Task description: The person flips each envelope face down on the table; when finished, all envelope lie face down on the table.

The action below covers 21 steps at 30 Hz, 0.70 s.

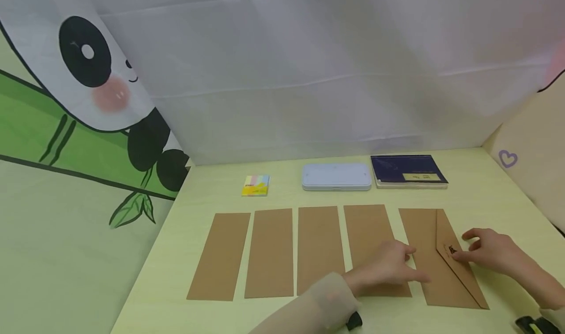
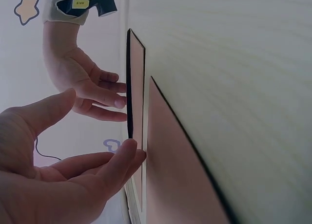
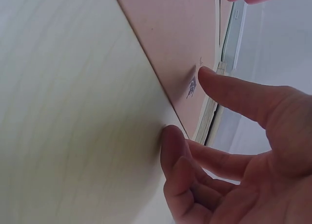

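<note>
A brown paper envelope [image 1: 419,231] lies at the right end of a row, its pointed flap [image 1: 446,233] facing up with a small dark printed mark. My left hand [image 1: 390,263] hovers at its left edge, thumb and fingers spread apart. Over the right edge is my right hand [image 1: 496,250], thumb above the printed mark and fingers bent beside the edge; whether they touch the paper I cannot tell. Neither hand grips anything. Left of it lie several more brown envelopes [image 1: 320,245], plain side up; the left forearm partly covers the nearest ones.
Behind the row, a pack of colored sticky notes [image 1: 255,185], a pale flat case [image 1: 337,176] and a dark blue book [image 1: 408,169] lie on the light wooden table [image 1: 163,275]. A white cloth backdrop [image 1: 287,79] rises at the table's far edge.
</note>
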### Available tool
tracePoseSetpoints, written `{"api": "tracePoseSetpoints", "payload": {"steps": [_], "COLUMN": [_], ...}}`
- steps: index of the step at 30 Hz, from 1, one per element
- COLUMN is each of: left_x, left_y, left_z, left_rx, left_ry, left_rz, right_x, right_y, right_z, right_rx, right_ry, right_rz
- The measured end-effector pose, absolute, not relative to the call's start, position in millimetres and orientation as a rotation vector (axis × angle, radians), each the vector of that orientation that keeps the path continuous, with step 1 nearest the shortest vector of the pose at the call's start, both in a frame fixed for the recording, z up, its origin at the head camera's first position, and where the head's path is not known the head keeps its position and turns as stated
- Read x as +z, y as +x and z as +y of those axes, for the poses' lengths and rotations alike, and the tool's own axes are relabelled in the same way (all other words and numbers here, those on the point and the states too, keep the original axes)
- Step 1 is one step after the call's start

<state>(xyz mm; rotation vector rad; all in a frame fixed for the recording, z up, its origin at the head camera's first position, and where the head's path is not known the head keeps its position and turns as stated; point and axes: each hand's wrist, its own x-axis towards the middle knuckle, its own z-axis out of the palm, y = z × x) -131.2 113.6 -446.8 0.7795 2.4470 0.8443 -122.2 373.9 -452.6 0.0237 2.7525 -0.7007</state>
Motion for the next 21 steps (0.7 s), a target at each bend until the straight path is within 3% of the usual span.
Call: {"api": "tracePoseSetpoints", "payload": {"steps": [21], "left_x": [-444.5], "left_y": [-129.9], "left_z": [120.9], "left_rx": [0.796], "left_ry": [0.843], "left_rz": [2.394], "right_x": [-448.8], "right_y": [-123.5], "right_z": [372.7], "right_rx": [-0.924], "right_ry": [0.106], "right_rz": [2.644]}}
